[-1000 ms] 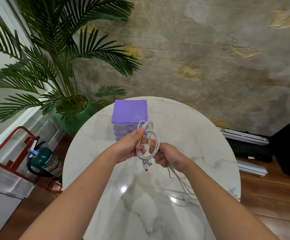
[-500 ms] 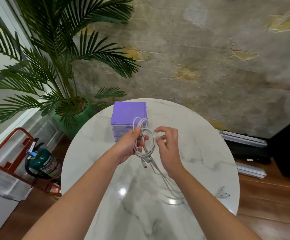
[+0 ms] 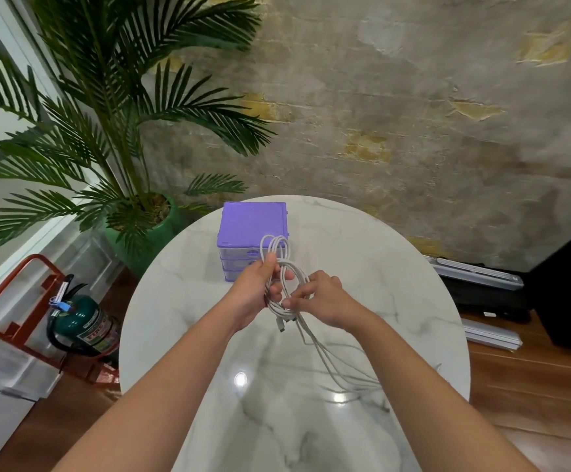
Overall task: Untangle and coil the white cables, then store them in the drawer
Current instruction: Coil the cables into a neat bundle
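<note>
1. Here, the white cables [image 3: 279, 267] hang as a loose bundle of loops between the two hands, held in the air above the middle of the round marble worktop [image 3: 396, 284].
2. The left hand [image 3: 258, 287] grips the coil at its left side, thumb and fingers curled round the gathered strands; the top loops rise above this hand and overlap the front of the purple drawer unit [image 3: 251, 229] in the view.
3. The right hand [image 3: 321, 298] sits just beside the left, to the right of the coil, and pinches strands at the coil's lower part between thumb and fingertips.
4. Below the hands, short ends with plugs dangle from the bundle, and several loose strands trail down and to the right, toward the near right part of the worktop, where they pass behind the right forearm.
5. The drawer unit stands near the far edge of the worktop, left of centre, its drawers closed as far as can be seen.
6. Off the worktop, a potted palm [image 3: 134, 131] stands on the floor at the far left, and a green fire extinguisher [image 3: 79, 325] sits in a red stand to the left.
</note>
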`<state>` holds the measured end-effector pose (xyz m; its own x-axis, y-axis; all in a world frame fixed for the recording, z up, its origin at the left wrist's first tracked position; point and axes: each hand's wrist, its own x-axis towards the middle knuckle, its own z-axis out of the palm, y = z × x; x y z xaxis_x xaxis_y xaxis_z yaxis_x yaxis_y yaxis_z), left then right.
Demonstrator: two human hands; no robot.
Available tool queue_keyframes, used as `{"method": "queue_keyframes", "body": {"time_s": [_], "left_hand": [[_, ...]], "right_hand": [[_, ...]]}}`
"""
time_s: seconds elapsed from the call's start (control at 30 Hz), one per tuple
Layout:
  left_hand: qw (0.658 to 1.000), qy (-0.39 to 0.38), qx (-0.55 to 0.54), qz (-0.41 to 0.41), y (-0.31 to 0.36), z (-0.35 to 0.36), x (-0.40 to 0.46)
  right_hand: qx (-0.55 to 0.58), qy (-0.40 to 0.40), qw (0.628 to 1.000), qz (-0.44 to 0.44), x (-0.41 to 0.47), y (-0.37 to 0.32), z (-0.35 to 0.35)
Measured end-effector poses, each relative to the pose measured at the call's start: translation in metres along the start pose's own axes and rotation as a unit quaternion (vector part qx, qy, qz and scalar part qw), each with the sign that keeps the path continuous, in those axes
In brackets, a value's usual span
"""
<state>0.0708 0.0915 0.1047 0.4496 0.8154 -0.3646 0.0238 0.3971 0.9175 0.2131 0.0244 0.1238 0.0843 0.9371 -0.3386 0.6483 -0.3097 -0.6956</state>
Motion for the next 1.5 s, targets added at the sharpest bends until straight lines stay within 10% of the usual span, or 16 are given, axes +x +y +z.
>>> {"method": "queue_keyframes", "body": {"time_s": [0.33, 0.73, 1.03, 1.27, 1.5], "left_hand": [[0.970, 0.060, 0.219, 0.088, 0.005, 0.000, 0.004], [0.997, 0.042, -0.033, 0.062, 0.012, 0.004, -0.007], [0.970, 0.156, 0.098, 0.159, -0.005, 0.013, -0.007], [0.879, 0.186, 0.396, 0.188, -0.007, 0.002, 0.000], [0.830, 0.186, 0.488, 0.196, -0.004, -0.015, 0.001]], "right_hand": [[0.437, -0.120, 0.889, 0.063, 0.001, 0.004, -0.009], [0.394, -0.051, 0.917, 0.029, 0.008, 0.001, -0.013], [0.380, -0.055, 0.922, 0.044, 0.006, -0.007, -0.011], [0.313, -0.003, 0.947, 0.066, 0.002, -0.014, -0.012], [0.511, -0.120, 0.842, 0.124, 0.003, -0.019, -0.032]]}}
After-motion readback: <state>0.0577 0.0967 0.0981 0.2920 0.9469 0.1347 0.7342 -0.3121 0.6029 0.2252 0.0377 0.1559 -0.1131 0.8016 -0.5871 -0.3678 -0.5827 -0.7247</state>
